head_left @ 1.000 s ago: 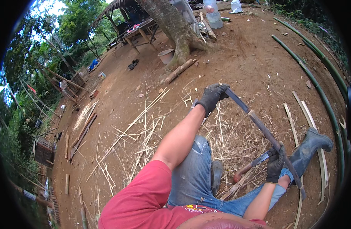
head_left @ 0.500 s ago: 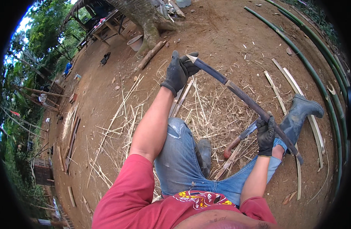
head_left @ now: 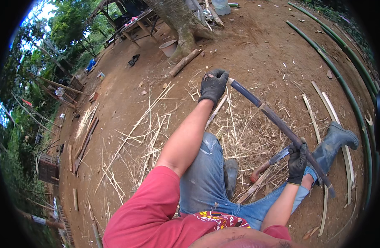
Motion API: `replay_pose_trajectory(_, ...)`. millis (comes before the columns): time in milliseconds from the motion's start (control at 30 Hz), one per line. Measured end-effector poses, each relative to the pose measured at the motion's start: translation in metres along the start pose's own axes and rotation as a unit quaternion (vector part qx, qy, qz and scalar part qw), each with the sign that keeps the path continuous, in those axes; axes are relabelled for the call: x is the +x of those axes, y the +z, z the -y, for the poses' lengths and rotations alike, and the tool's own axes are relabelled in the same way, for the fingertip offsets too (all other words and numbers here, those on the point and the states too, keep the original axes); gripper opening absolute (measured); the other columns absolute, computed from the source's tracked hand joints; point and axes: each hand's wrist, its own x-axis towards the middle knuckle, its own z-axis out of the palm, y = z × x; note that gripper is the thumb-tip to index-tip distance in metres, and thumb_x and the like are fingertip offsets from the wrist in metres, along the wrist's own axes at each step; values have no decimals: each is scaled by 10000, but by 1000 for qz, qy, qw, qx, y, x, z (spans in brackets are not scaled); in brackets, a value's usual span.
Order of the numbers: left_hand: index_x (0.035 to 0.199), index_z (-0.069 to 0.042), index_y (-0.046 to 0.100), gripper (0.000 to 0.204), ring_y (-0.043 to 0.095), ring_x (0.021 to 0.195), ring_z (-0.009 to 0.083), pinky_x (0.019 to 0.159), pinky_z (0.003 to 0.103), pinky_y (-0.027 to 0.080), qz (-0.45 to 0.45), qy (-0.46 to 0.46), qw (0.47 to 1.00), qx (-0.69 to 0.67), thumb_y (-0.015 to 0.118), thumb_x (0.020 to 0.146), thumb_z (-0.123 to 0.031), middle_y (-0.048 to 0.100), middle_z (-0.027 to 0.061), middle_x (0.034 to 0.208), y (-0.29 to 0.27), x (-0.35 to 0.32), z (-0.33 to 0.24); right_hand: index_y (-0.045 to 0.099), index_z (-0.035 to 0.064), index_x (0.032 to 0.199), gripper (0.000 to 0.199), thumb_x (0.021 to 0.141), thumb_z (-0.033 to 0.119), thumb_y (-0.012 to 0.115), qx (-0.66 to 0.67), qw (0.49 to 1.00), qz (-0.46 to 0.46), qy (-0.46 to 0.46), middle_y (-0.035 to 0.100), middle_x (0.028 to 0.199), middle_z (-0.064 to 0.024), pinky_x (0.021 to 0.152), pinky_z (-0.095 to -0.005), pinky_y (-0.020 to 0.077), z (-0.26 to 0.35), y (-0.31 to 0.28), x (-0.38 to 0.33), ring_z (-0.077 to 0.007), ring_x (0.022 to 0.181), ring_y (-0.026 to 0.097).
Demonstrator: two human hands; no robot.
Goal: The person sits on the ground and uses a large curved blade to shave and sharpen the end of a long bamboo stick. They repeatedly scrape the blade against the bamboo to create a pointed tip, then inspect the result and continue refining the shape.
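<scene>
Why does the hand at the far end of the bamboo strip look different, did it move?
Cannot tell. The left hand sits nearer the tree trunk in the picture than before, but the whole view shifted with the head, and it grips the same end of the bamboo strip.

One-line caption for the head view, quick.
Gloved left hand and right hand grip a dark bamboo strip above scattered shavings.

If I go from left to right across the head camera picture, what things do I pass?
Trees → bamboo strips on the ground → left hand → dark bamboo strip → right hand → rubber boot → long green bamboo poles.
</scene>
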Motion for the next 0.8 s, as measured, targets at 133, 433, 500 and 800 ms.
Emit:
replay_pose_trajectory(133, 853, -107, 755, 173, 674, 787, 253, 741, 380, 516, -25, 70, 979, 189, 695, 842, -269, 715, 102, 826, 1, 5, 10, 500, 46, 1365, 403, 1036, 277, 522, -28, 999, 37, -11, 661, 1134, -105, 808, -306, 549, 2, -3, -1, -185, 954, 676)
replay_pose_trajectory(433, 650, -120, 715, 108, 628, 689, 300, 668, 427, 474, -118, 316, 895, 292, 706, 715, -206, 643, 102, 661, 8, 3, -10, 508, 16, 1337, 393, 1027, 254, 541, -21, 999, 10, -27, 650, 1126, -122, 802, -312, 554, 5, -4, -1, -194, 945, 673)
replay_pose_trajectory(500, 672, -125, 720, 112, 623, 683, 307, 664, 429, 470, -126, 292, 901, 295, 702, 732, -218, 637, 104, 652, 10, 3, -8, 510, 18, 1336, 390, 1027, 254, 541, -23, 999, 25, -30, 651, 1120, -122, 803, -315, 552, 6, -3, -1, -193, 941, 671)
replay_pose_trajectory(800, 694, -152, 720, 134, 633, 794, 306, 730, 450, 467, -70, 173, 908, 375, 675, 775, -250, 649, 100, 742, 11, 13, 33, 532, 20, 1317, 392, 1018, 273, 558, -90, 995, 45, -23, 647, 1127, -108, 809, -314, 535, 1, 12, -3, -171, 928, 651)
